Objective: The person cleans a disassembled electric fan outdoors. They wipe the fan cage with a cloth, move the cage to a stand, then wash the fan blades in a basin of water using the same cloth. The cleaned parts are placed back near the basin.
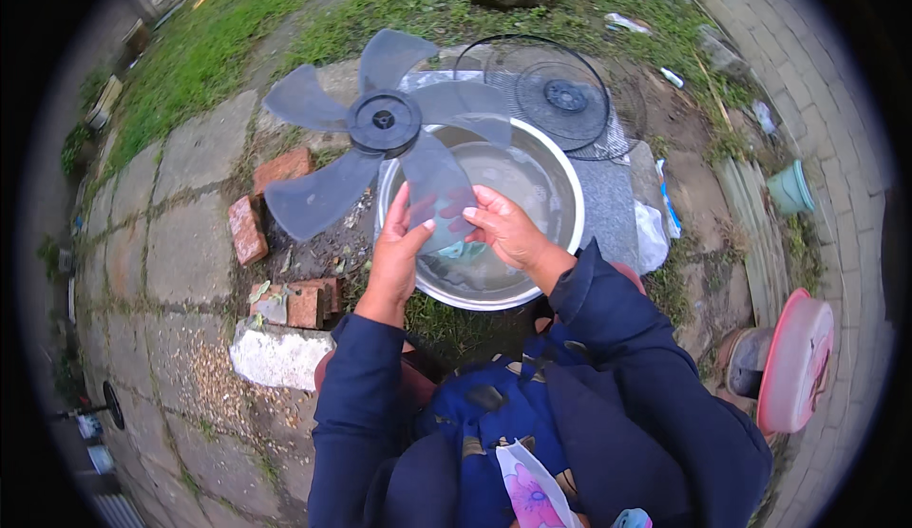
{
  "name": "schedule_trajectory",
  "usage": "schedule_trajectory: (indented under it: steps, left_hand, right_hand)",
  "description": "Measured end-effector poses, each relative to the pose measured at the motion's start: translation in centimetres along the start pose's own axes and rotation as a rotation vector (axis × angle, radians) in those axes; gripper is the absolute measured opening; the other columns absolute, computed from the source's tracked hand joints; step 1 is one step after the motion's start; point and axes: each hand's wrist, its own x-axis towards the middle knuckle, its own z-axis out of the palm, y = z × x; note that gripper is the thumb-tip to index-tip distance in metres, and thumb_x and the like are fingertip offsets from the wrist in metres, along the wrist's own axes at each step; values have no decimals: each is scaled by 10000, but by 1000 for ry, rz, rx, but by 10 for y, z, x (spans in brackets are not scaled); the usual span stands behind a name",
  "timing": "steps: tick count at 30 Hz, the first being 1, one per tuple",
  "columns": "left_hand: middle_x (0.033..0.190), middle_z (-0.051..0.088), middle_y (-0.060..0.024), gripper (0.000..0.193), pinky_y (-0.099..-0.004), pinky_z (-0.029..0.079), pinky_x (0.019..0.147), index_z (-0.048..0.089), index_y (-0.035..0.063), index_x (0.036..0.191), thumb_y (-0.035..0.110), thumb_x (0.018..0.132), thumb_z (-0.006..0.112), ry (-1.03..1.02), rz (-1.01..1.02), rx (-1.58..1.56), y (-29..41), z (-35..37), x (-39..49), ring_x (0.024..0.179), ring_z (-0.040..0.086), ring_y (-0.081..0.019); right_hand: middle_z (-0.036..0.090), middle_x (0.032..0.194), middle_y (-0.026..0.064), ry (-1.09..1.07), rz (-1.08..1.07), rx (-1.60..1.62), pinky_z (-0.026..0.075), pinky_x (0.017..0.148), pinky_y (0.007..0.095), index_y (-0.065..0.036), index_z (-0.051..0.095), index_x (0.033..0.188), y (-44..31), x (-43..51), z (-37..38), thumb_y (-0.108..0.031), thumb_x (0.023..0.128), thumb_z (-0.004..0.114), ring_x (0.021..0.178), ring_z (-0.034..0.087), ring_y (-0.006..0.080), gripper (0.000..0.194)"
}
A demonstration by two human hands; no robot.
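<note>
Both hands hold one lower blade of a translucent grey plastic fan impeller (385,121) with several curved blades around a dark hub. My left hand (400,250) grips the blade's left edge, thumb in front and fingers partly behind. On the blade's right edge my right hand (507,227) pinches with thumb and fingers; some fingertips show through the plastic. Below the blade is a round metal basin (576,193) of cloudy water. A pale green cloth-like thing (456,249) shows in the basin, partly hidden by the blade and hands.
Black wire fan grilles (566,97) lie beyond the basin on a grey stone slab (605,207). Bricks (248,230) and a white block (279,355) stand at the left. At the right are a pink plastic basin (796,364), a teal bucket (789,187) and a white plastic bag (650,236).
</note>
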Motion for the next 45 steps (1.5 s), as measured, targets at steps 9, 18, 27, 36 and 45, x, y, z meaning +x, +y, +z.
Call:
schedule_trajectory:
  steps: [9,18,27,36,45]
  left_hand:
    - [1293,452,-86,604,-406,432,935,276,146,1411,184,880,560,100,-197,-74,-5,-1,2,1092,495,-223]
    - [1246,517,-82,546,-256,519,778,349,77,1364,-10,859,538,216,-44,-51,-1,-15,10,1008,583,-156]
    - [1237,525,-85,530,-250,522,762,354,62,1370,-14,867,504,433,81,28,35,-71,19,996,585,-158]
    - [1227,548,-66,516,-215,523,744,382,79,1355,-31,862,487,510,69,25,32,-87,31,945,604,-130]
    - [1244,539,-84,517,-221,527,719,376,65,1354,-20,863,511,496,56,22,29,-91,34,969,600,-142]
  right_hand:
    - [588,972,18,39,-127,-199,448,563,215,-24,514,1146,8,23,-15,-105,909,489,768,525,66,252]
    - [617,963,50,80,-65,-222,472,631,238,-32,537,1152,-13,26,-24,-260,957,472,792,592,113,307]
    - [558,931,36,1382,-337,-252,445,599,223,-52,521,1102,-56,28,-243,-220,862,591,782,534,105,301]
    - [464,1243,249,1129,44,252,502,855,399,16,354,1288,-9,26,-290,-468,820,627,1067,549,342,727]
    - [606,959,216,1019,-19,523,553,775,406,-20,461,1047,16,59,-315,-99,892,495,848,629,326,177]
